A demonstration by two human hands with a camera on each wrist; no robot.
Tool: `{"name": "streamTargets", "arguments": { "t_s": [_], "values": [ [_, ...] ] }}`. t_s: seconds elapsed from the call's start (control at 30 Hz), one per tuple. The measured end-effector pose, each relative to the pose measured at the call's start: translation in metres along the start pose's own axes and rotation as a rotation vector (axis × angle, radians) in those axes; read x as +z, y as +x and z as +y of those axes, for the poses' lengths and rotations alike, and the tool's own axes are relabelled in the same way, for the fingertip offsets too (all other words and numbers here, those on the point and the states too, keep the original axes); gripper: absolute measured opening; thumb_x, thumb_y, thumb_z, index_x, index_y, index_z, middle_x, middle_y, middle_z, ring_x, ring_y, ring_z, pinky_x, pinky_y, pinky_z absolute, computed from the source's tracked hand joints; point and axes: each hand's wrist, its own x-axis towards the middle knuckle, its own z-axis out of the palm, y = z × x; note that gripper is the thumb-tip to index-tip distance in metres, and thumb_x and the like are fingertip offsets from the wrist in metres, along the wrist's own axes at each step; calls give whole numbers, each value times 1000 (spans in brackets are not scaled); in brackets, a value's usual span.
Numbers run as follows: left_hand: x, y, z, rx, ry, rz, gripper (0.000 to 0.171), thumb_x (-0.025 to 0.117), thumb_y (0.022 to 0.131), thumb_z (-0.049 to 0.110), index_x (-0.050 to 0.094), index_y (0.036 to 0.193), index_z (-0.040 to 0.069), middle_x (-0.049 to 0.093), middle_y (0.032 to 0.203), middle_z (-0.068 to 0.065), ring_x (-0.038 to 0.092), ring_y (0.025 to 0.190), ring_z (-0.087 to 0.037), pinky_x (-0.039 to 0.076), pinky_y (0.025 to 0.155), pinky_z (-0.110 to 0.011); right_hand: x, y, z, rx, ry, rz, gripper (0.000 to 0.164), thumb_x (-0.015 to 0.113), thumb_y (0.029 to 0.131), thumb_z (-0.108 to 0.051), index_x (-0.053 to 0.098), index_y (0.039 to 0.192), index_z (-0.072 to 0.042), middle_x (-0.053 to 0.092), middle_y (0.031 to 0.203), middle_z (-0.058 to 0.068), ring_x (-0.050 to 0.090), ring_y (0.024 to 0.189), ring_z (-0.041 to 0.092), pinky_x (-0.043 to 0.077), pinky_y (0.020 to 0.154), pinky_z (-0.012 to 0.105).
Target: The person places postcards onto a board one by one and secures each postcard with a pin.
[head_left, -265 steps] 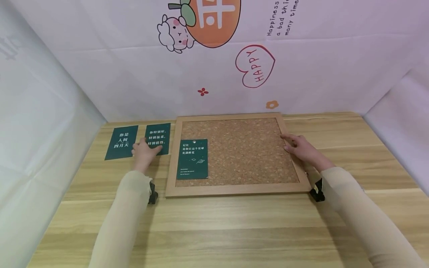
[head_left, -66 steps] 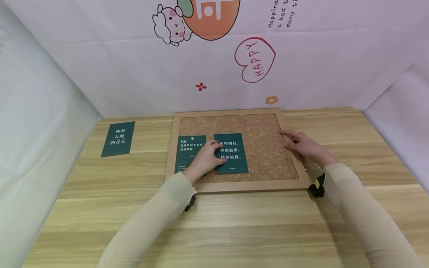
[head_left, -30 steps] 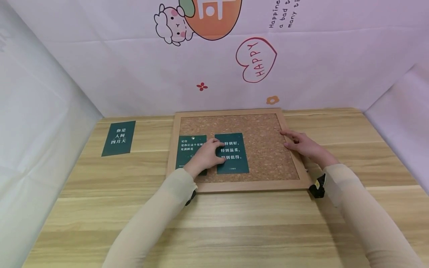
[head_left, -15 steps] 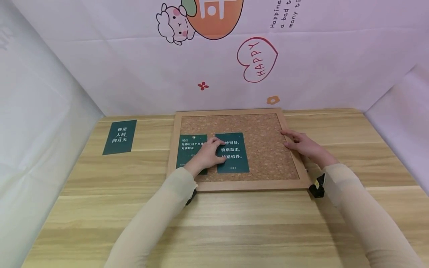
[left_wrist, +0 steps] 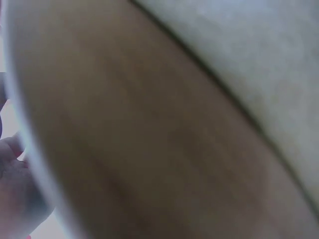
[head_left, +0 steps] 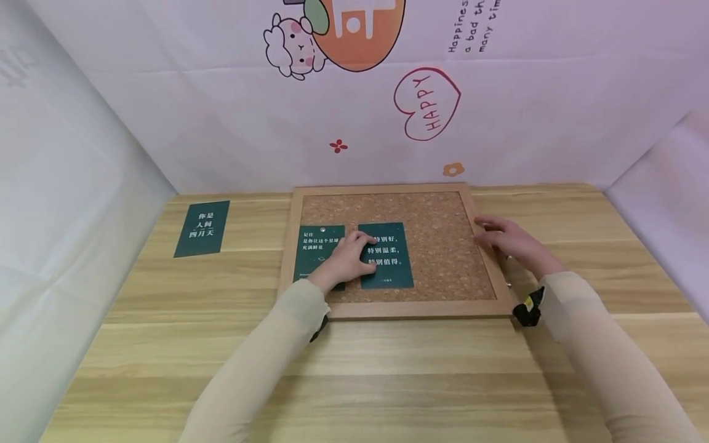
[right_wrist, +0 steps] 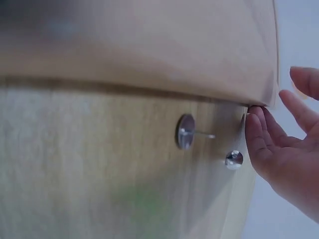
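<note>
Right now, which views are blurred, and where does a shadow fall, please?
Head view: mostly sharp, uncovered print on the rightmost green card readable; a soft shadow on the table beside the right sleeve. Left wrist view: nearly all out of focus. Right wrist view: blurred at upper left, the nearer thumbtack clearer.
</note>
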Motion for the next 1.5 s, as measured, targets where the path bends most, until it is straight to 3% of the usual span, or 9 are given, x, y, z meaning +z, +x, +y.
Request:
{"name": "streamTargets", "arguments": {
  "t_s": [0.17,0.4,0.47,0.57,0.67,0.77,0.83,1.1,1.5],
  "values": [
    [0,-1,-1,-7,-15,-8,50,62,91,21,48,139,12,33,149,-11,35,126,-32,30,110,-48,-3,-2,6,13,-18,68,63,36,104,-31,12,153,-2,23,150,35,33,133,49,40,99,54],
    [3,0,-2,-5,-8,-9,50,61,92,22,47,139,13,33,149,-10,35,127,-32,30,110,-48,-13,-12,22,-18,-130,190,54,41,103,-28,33,145,5,44,140,31,45,125,40,44,83,21],
    [4,0,-2,3,-1,-11,50,61,92,23,47,139,13,33,149,-10,35,126,-32,30,110,-47,-17,-16,26,-7,-151,196,54,43,102,-30,39,142,5,46,138,31,47,123,39,44,81,20],
    [4,0,-1,8,6,-14,50,60,92,23,47,139,13,33,149,-10,35,126,-32,30,110,-47,-21,-21,32,21,-166,176,57,47,100,-37,44,138,5,48,136,31,49,119,36,46,87,31],
    [4,0,-1,5,6,-15,49,60,93,23,47,139,13,32,149,-9,35,127,-32,30,110,-47,-23,-23,37,40,-166,161,59,54,96,-40,48,135,4,57,128,24,56,105,16,44,90,36],
    [3,0,-1,1,5,-16,49,61,93,23,47,139,13,32,150,-9,35,127,-32,30,110,-47,-24,-23,39,35,-174,163,57,59,94,-40,53,130,4,68,110,6,52,88,-7,44,85,26],
    [3,-1,-1,-1,0,-16,49,61,93,23,47,139,13,31,150,-9,35,126,-32,30,110,-47,-25,-23,40,30,-181,158,56,62,92,-39,55,127,4,67,101,-6,50,81,-13,43,79,19],
    [1,-2,-1,3,-15,-26,50,60,93,21,46,140,14,30,151,-10,33,129,-33,30,110,-48,-24,-23,43,23,-245,72,50,63,91,-38,59,120,2,65,102,-1,51,86,-4,41,80,24],
    [-1,-1,-1,-1,-4,-19,50,60,93,22,46,140,14,30,151,-10,34,128,-32,30,109,-48,-24,-18,41,16,-236,15,40,66,90,-19,58,118,7,66,99,5,55,83,0,44,74,18]
  ]
}}
